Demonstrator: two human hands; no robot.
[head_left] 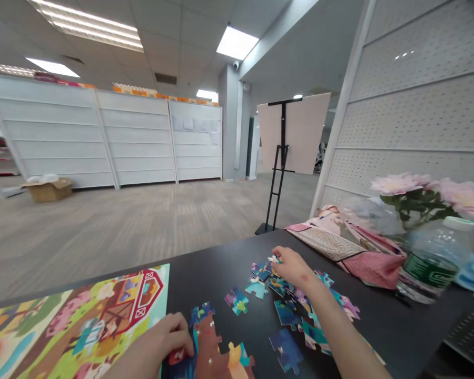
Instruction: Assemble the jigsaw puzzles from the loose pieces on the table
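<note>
Two hands are at work on a dark table [379, 326]. The right hand [294, 267] reaches forward into a scatter of loose puzzle pieces [300, 310]; its fingers curl over a small piece [274, 259] at the far edge of the scatter and appear to pinch it, though how firm the hold is cannot be told from this angle. The left hand [169, 334] lies flat, fingers closed down on the edge of a joined section [213, 352] of brown and blue pieces at the near edge of the table, pressing it in place rather than lifting it.

Just left of the joined section lies a printed picture sheet [75, 316] showing a red barn and farm animals. One separate piece [237, 301] lies between the joined section and the scatter. Beyond the right hand, a patterned cloth [339, 247] is bunched on the table; a plastic water bottle [432, 263] lies on its side near a vase of pink flowers [398, 185].

Step in hand, as judged: selecting a piece from the scatter while the joined section is held steady. The next move calls for lifting the piece clear of its neighbours, carrying it back to the joined section, and turning it until its tabs match an open edge.
</note>
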